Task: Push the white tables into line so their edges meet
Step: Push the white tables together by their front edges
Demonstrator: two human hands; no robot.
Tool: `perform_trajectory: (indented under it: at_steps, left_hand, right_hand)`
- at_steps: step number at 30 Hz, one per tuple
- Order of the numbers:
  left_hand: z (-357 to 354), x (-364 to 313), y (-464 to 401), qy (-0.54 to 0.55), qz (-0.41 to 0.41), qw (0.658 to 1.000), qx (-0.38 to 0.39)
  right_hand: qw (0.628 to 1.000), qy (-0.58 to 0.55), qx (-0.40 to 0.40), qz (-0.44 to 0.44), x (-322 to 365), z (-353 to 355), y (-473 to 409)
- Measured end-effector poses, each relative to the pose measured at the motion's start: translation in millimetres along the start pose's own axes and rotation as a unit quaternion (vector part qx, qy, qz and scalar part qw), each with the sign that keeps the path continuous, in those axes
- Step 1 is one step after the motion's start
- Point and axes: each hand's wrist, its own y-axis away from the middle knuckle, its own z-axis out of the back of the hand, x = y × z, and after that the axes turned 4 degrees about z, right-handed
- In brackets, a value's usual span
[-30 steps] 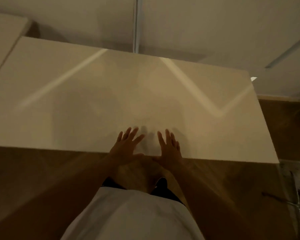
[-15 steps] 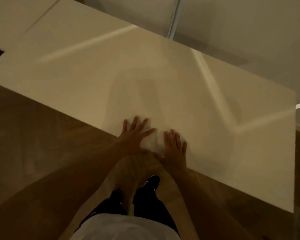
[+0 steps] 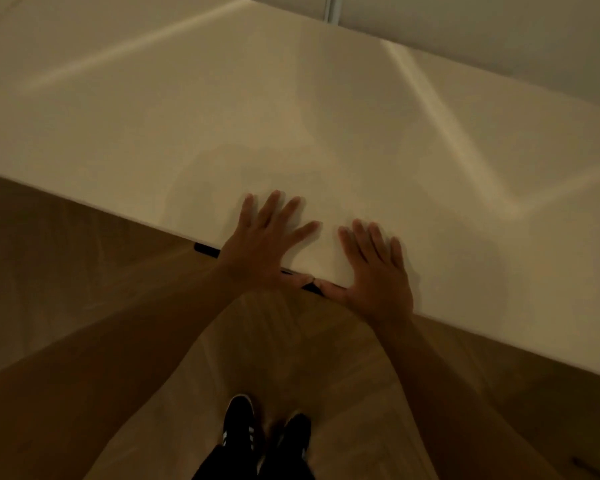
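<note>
A big white table (image 3: 326, 116) fills most of the top of the view. Its top is flat, smooth and a little shiny, with pale stripes of light lying across it. Its near edge runs at a slant, higher on the left and lower on the right. A thin dark strip shows just under that edge, between the two hands.

The person's left hand (image 3: 260, 244) lies flat on the table top by the near edge. Its fingers are straight and spread apart, and it holds nothing. The right hand (image 3: 378, 271) lies flat just beside it in the same way, with straight fingers on the white top. Both thumbs hang down over the edge and their tips almost touch.

Below the table is a brown wooden floor (image 3: 84, 271). Two black shoes (image 3: 267, 433) with white stripes stand on it, near the bottom of the view. The light is dim and yellowish.
</note>
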Motion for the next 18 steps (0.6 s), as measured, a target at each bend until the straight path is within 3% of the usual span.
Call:
perform_trajectory:
  at_steps: [8, 18]
  left_hand:
    - [-7.3, 1.0, -2.3, -0.04, -0.005, 0.999, -0.025]
    - [-13.2, 0.8, -2.6, -0.03, 0.01, 0.999, -0.043]
  right_hand:
    - [0.995, 0.03, -0.093, 0.031, -4.5, -16.2, 2.4]
    - [0.988, 0.07, -0.132, 0.031, -6.8, -28.7, 4.7]
